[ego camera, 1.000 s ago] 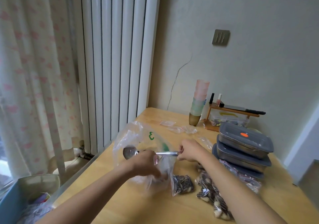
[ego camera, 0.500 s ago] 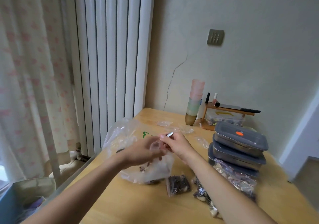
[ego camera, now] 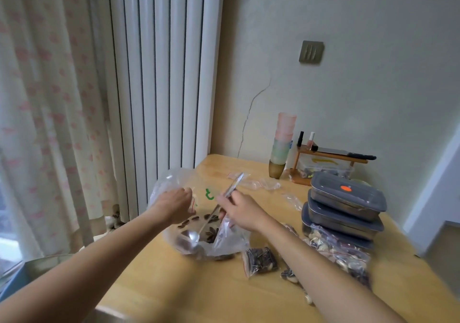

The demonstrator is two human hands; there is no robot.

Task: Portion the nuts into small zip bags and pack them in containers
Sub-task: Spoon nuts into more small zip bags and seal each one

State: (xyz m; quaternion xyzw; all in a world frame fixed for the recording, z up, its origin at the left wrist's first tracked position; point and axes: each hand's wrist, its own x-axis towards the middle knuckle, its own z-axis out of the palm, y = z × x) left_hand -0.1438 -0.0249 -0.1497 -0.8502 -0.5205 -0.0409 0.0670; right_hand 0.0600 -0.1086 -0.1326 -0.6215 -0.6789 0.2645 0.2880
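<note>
A large clear plastic bag (ego camera: 174,180) of dark nuts lies on the wooden table (ego camera: 199,288). My left hand (ego camera: 174,204) pinches a small zip bag with a red seal (ego camera: 193,202) over its open mouth. My right hand (ego camera: 240,212) grips the handle of a metal spoon (ego camera: 211,219), whose bowl dips into the nuts inside the big bag. Filled small zip bags (ego camera: 261,260) lie to the right, more under my right forearm (ego camera: 343,255). Three grey-lidded metal containers (ego camera: 348,198) are stacked at the right.
Empty zip bags (ego camera: 263,184) lie further back on the table. A stack of pastel cups (ego camera: 282,146) and a small wooden rack (ego camera: 331,158) with bottles stand by the wall. A white radiator (ego camera: 159,86) and curtain (ego camera: 49,98) fill the left.
The spoon was held level outside the big bag, then lifted near my left hand; now its bowl is down among the nuts. My left hand has moved up to the bag's mouth.
</note>
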